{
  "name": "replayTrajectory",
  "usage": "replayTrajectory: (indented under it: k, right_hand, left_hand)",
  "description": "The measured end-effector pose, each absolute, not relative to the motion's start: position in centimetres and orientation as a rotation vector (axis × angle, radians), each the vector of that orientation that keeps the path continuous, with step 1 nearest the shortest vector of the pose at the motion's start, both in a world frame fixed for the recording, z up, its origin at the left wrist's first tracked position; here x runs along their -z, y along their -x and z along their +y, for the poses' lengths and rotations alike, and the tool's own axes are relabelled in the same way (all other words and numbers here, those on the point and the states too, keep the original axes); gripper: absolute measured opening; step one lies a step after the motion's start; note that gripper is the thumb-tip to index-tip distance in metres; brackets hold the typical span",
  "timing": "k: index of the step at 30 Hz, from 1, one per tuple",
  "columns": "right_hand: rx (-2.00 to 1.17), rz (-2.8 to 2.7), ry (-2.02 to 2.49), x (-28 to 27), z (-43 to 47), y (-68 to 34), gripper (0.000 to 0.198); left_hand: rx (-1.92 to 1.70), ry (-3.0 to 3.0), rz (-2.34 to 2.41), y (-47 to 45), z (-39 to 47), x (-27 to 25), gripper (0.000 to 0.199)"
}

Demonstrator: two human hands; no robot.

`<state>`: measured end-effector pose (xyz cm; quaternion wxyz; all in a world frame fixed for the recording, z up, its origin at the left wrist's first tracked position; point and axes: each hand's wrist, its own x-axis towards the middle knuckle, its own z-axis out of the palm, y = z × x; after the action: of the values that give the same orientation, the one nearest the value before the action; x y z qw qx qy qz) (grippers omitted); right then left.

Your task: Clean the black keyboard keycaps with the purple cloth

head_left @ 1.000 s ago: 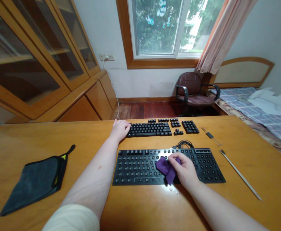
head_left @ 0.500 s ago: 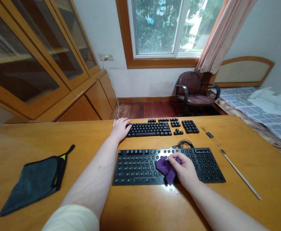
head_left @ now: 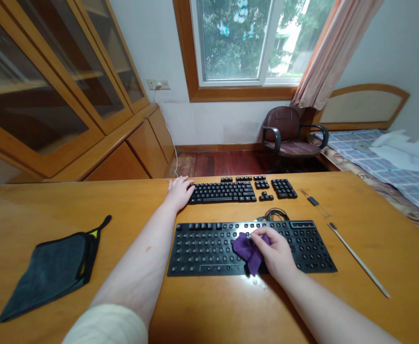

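My right hand (head_left: pixel 274 248) pinches a purple cloth (head_left: pixel 248 251) over the middle of a black keyboard base (head_left: pixel 205 255). Most of its keycaps are off, baring the switches, though several remain along the top left row. Beyond it, loose black keycaps (head_left: pixel 225 192) lie laid out in keyboard order. My left hand (head_left: pixel 179 192) rests at the left end of these keycaps with its fingers stretched out, the thumb touching or close to the nearest ones. What lies under the palm is hidden. A coiled black cable (head_left: pixel 276 214) sits behind the base.
A folded dark grey cloth pouch or towel (head_left: pixel 55 267) lies at the left of the wooden table (head_left: pixel 209 310). To the right are a wire keycap puller (head_left: pixel 313 201) and a thin brush with a white handle (head_left: pixel 359 260). An office chair (head_left: pixel 286 131) stands beyond the table.
My left hand has shifted very slightly at the keycaps. The right hand and the purple cloth look the same.
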<state>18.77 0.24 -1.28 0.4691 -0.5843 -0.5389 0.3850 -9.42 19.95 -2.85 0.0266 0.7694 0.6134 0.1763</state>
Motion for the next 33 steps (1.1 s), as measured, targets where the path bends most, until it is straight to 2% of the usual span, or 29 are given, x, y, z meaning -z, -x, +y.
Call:
replayTrajectory:
  k: [7,24,30,33]
  right_hand:
    - [-0.94,-1.329,1.44,1.5,0.3,-18.9,0.021]
    - [-0.92,-1.323,1.432,1.1,0.3,-18.7,0.02]
    - [-0.923,-1.321,1.428,1.2,0.3,-18.7,0.02]
    - [-0.93,-1.318,1.419,1.2,0.4,-18.6,0.019]
  left_hand:
    - [-0.799,-2.059,1.862,10.3,20.5,3.0,0.039]
    - [-0.769,-1.969,1.906,10.4,20.1,2.6,0.038]
    - [-0.908,-2.004,2.028,9.7,19.3,0.2,0.036]
    - [-0.783,-2.156,1.89,7.3,20.5,-1.6,0.033]
